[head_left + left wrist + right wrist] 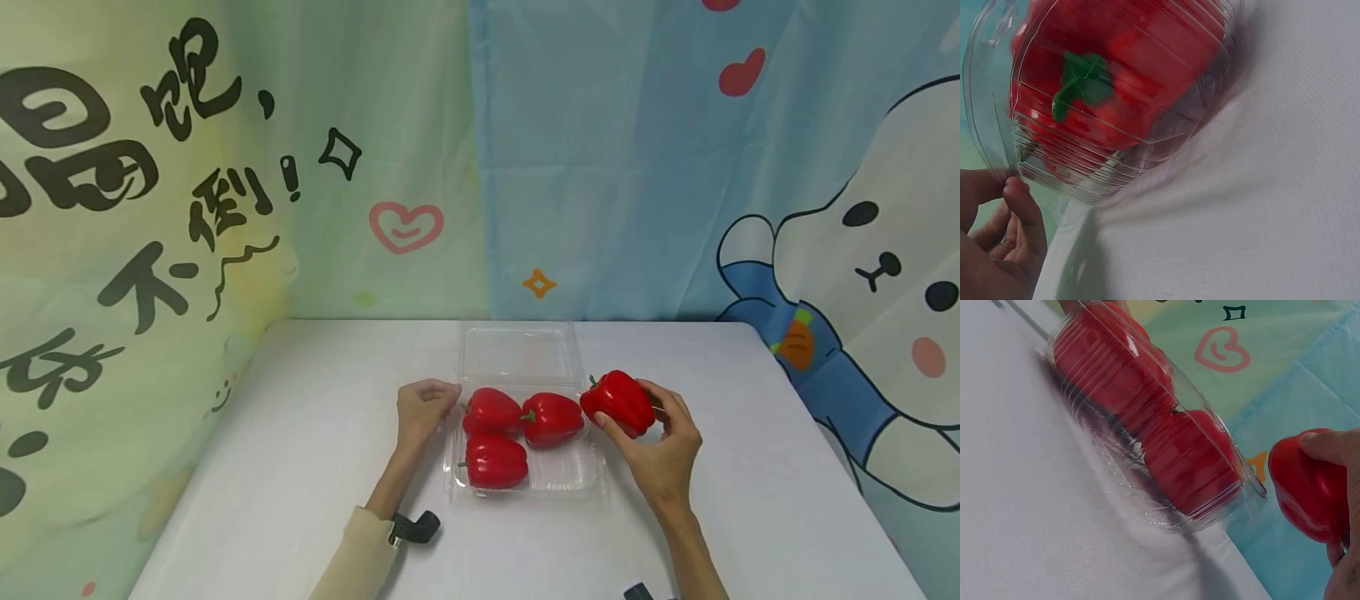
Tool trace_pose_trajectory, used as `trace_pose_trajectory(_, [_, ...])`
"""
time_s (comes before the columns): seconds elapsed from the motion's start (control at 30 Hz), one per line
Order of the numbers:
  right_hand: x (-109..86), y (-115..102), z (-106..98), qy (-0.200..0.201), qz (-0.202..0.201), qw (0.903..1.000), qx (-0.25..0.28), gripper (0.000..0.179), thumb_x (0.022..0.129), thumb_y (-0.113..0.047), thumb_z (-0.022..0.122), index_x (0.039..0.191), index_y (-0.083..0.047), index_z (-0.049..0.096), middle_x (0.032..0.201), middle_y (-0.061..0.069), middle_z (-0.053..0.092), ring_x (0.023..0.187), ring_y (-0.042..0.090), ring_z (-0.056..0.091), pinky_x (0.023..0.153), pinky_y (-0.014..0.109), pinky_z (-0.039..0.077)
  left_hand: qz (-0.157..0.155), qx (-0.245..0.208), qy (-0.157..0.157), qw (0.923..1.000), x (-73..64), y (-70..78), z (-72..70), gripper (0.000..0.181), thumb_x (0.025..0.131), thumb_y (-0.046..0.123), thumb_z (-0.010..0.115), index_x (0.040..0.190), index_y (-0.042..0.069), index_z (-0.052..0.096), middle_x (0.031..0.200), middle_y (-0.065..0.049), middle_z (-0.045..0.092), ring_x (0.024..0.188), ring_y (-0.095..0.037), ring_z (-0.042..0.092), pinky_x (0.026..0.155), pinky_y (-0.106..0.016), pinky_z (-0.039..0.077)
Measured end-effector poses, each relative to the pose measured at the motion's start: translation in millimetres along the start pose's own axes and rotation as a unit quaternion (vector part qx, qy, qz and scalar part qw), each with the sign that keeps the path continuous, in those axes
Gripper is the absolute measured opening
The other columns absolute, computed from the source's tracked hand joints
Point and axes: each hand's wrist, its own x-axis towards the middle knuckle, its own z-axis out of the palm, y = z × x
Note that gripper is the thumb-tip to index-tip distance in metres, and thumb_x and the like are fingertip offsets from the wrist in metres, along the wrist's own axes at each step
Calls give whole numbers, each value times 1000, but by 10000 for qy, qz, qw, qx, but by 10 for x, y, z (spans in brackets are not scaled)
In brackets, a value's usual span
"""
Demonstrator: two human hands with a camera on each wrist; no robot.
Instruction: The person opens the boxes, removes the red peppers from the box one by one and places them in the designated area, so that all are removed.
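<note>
A clear plastic clamshell box (pixel 570 475) lies with its lid (pixel 519 354) folded back on the far side. Three red bell peppers sit in it: one at the back left (pixel 491 412), one at the back right (pixel 552 419) and one at the front left (pixel 496 462). My left hand (pixel 423 410) pinches the box's left rim between thumb and finger, as the left wrist view shows. In my right hand (pixel 663 450) is another red bell pepper (pixel 618 403), gripped by thumb and fingers beside the box's back right corner, its green stem pointing left.
The white table (pixel 322 400) carries the box near its middle. Behind it hangs a printed curtain (pixel 570 167) with hearts, lettering and a cartoon bear. Dark wrist mounts (pixel 417 527) sit at my wrists.
</note>
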Motion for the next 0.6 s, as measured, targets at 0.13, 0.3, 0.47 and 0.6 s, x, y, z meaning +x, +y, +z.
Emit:
trace_pose_trajectory(0.13, [2, 13, 4, 151, 93, 9998, -122, 77, 72, 4, 96, 144, -6, 68, 137, 15, 72, 112, 0, 61, 95, 5, 49, -31, -20, -29, 10000, 0, 9, -6, 19, 98, 14, 79, 95, -4, 80, 73, -14, 76, 60, -12, 64, 53, -24, 48])
trace_pose_trajectory(0.3, [-4, 61, 18, 304, 242, 9991, -171, 77, 72, 6, 95, 143, -2, 67, 139, 20, 70, 113, 0, 60, 95, 4, 47, -22, -31, -29, 10000, -5, 21, -4, 19, 98, 14, 78, 95, -5, 80, 75, -18, 77, 60, -14, 64, 54, -24, 49])
trace_pose_trajectory(0.47, [-4, 72, 17, 375, 457, 9980, -245, 76, 75, -1, 96, 145, -8, 67, 143, 13, 70, 115, 0, 59, 95, 7, 48, -25, -29, -25, 10000, -2, 21, -1, 19, 98, 13, 78, 95, -5, 80, 76, -19, 77, 60, -14, 64, 55, -24, 49])
trace_pose_trajectory(0.6, [-13, 40, 26, 437, 619, 9968, -257, 74, 79, -5, 95, 146, -10, 66, 145, 8, 70, 118, 0, 58, 96, 10, 47, 2, -16, -28, 10000, -2, 15, -11, 19, 99, 14, 78, 95, -5, 80, 75, -17, 77, 60, -13, 64, 54, -24, 49])
